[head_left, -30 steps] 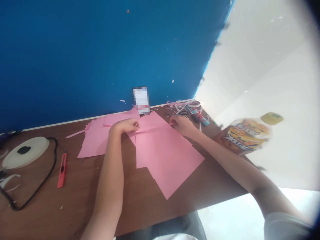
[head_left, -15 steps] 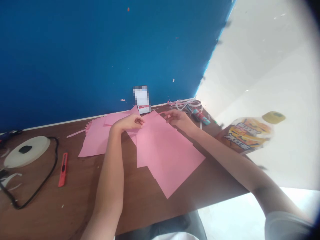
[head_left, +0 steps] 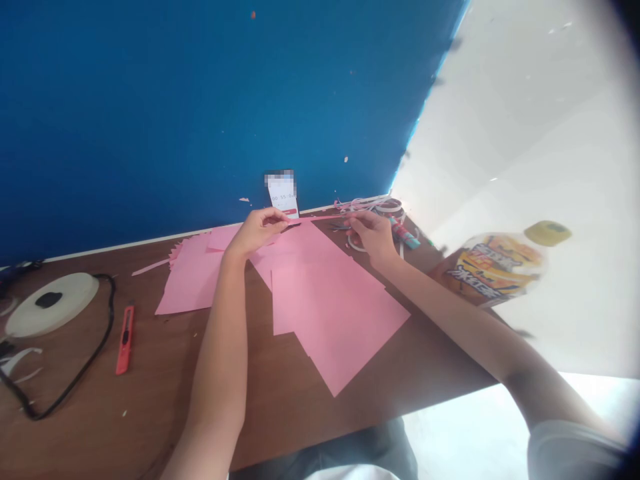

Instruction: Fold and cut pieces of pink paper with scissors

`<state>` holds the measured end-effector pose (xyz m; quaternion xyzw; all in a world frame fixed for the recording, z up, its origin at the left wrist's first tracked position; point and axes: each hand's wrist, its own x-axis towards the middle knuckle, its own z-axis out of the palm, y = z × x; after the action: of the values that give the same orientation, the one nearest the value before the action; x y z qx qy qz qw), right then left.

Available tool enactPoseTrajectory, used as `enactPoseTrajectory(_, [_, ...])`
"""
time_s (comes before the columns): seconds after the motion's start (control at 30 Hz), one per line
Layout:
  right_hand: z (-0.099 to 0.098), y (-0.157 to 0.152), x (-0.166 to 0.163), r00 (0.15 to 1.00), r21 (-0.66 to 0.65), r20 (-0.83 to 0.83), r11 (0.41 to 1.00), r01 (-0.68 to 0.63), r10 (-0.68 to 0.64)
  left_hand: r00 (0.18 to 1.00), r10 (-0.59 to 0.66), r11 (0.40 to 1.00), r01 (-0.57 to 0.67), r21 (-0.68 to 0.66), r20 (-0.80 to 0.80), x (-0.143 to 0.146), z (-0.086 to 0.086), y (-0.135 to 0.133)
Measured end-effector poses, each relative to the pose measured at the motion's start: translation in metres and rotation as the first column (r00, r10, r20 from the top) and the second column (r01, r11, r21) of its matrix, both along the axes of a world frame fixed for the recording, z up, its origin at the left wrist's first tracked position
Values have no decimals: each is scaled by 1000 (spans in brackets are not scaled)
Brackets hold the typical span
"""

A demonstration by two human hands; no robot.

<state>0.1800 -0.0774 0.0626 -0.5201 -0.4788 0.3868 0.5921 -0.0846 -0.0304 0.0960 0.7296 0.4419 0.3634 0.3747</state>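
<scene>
A narrow pink paper strip (head_left: 320,218) is stretched level between my two hands, above the far end of the pink sheets. My left hand (head_left: 257,230) pinches its left end, and my right hand (head_left: 371,235) pinches the other end. Below them, overlapping pink paper sheets (head_left: 340,313) lie on the brown table (head_left: 280,393). More pink paper (head_left: 193,280) lies to the left, partly hidden by my left forearm, with a fringe of small folded or cut pieces along its far left edge. Scissors (head_left: 340,228) appear partly visible beside my right hand.
A phone (head_left: 283,199) showing a timer leans against the blue wall (head_left: 200,100). A red utility knife (head_left: 125,340), a round white disc (head_left: 55,307) and a black cable (head_left: 90,367) lie left. Far right are tangled strips (head_left: 390,203), a red-and-teal tube (head_left: 405,233) and a drink bottle (head_left: 500,267).
Both hands have risen slightly; my right hand has moved to the right. The strip is now pulled out straight between them and the phone screen is more exposed.
</scene>
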Motion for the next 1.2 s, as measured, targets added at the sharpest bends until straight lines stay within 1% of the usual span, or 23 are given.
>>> enactPoseTrajectory(0.17, [-2, 0, 2, 987, 22, 100, 992, 121, -122, 969, 58, 998, -59, -2, 239, 3, -1, 1])
enactPoseTrajectory(0.2, [-2, 0, 2, 986, 22, 108, 992, 128, -130, 963, 76, 997, -76, -10, 259, 2, -1, 2])
enactPoseTrajectory(0.27, [-2, -1, 3, 984, 13, 129, 992, 126, -126, 963, 117, 993, -113, -29, 244, 0, -1, 2])
enactPoseTrajectory(0.37, [-4, 0, 4, 974, 8, 185, 992, 129, -128, 979, 148, 988, -140, -66, 143, -8, 0, 1])
enactPoseTrajectory(0.47, [-11, 3, 7, 952, -19, 286, 993, 119, -109, 993, 110, 984, -114, -134, -33, -17, 3, -3])
enactPoseTrajectory(0.53, [-16, 6, 12, 930, -68, 366, 995, 75, -45, 982, 19, 973, -62, -222, -188, -24, 3, -4])
enactPoseTrajectory(0.6, [-19, 9, 17, 895, -149, 442, 989, 3, 64, 943, -106, 948, 0, -317, -315, -31, 2, -4])
enactPoseTrajectory(0.67, [-17, 9, 22, 837, -254, 508, 964, -83, 206, 895, -200, 926, 40, -374, -399, -37, -2, -1])
enactPoseTrajectory(0.7, [-15, 9, 23, 797, -302, 540, 946, -116, 270, 875, -225, 921, 48, -386, -428, -39, -4, 1])
enactPoseTrajectory(0.77, [-11, 9, 25, 697, -374, 623, 918, -132, 354, 847, -253, 916, 54, -397, -468, -41, -9, 5])
enactPoseTrajectory(0.83, [-8, 8, 26, 578, -398, 727, 914, -84, 370, 830, -272, 911, 59, -408, -486, -42, -14, 9])
enactPoseTrajectory(0.93, [-9, 8, 24, 392, -354, 862, 935, 10, 322, 806, -311, 896, 72, -437, -504, -43, -21, 14])
enactPoseTrajectory(1.0, [-11, 8, 23, 310, -323, 903, 946, 37, 296, 785, -344, 881, 81, -466, -515, -43, -25, 16])
enactPoseTrajectory(1.07, [-11, 8, 21, 277, -322, 913, 946, 42, 298, 773, -360, 872, 78, -484, -523, -44, -29, 18])
enactPoseTrajectory(1.13, [-10, 7, 21, 278, -330, 910, 943, 37, 307, 778, -354, 865, 61, -498, -520, -45, -30, 18])
enactPoseTrajectory(1.2, [-8, 6, 21, 286, -331, 907, 943, 30, 309, 795, -350, 846, 41, -532, -495, -44, -30, 18])
